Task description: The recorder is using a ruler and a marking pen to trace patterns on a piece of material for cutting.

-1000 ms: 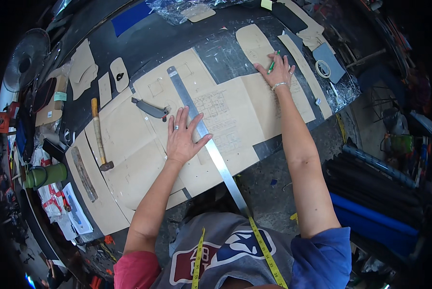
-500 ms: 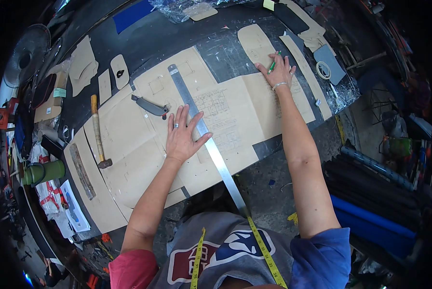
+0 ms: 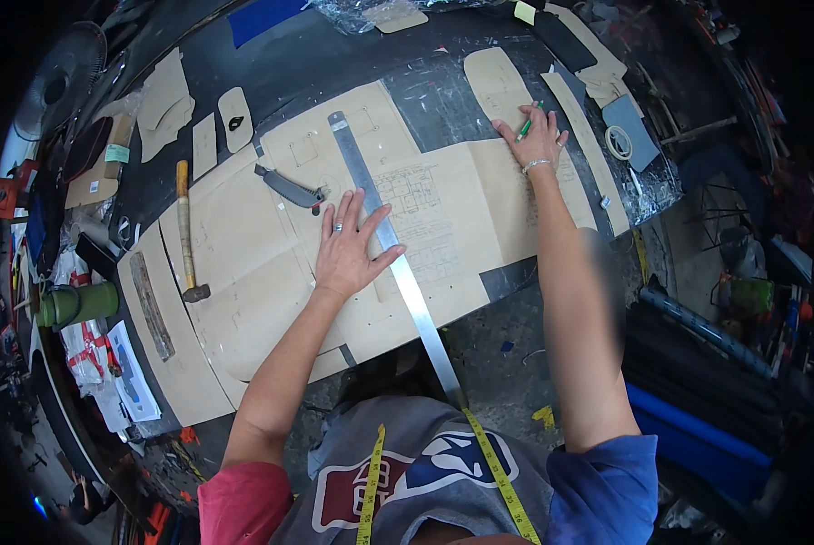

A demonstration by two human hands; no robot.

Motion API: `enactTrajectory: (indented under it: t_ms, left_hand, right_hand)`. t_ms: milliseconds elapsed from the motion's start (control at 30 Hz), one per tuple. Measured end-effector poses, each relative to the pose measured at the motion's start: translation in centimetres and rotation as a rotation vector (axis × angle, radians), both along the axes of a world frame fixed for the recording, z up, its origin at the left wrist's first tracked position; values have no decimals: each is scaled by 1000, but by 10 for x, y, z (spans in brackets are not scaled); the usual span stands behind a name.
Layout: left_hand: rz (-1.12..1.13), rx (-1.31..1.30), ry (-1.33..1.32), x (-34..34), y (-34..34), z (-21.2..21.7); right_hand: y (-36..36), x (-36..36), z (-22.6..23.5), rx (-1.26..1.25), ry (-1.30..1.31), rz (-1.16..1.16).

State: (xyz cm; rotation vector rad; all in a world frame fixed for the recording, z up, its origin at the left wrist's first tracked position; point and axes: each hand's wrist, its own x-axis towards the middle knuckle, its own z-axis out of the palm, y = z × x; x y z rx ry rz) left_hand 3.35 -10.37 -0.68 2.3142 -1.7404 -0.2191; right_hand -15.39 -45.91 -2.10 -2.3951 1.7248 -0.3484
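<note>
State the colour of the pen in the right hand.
Green; the pen in the right hand shows in the head view.

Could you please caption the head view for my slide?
Left hand pins a metal ruler on paper patterns; right hand holds a green pencil.

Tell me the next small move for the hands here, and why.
Probably bring the right hand with its green pencil back to the metal ruler and draw along its edge. The left hand lies flat, pinning the ruler across the tan paper pattern, while the pencil rests well to the ruler's right, near the sheet's far edge.
</note>
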Motion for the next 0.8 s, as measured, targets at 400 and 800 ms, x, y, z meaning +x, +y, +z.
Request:
enactTrajectory:
  t_ms: [400, 800]
  left_hand:
    - [0, -18, -14, 0, 0, -3]
    - [-1, -13, -12, -2, 1, 0]
  right_hand:
    - [-1, -2, -1, 13, -3, 10]
    - [-1, -4, -4, -27, -16, 17]
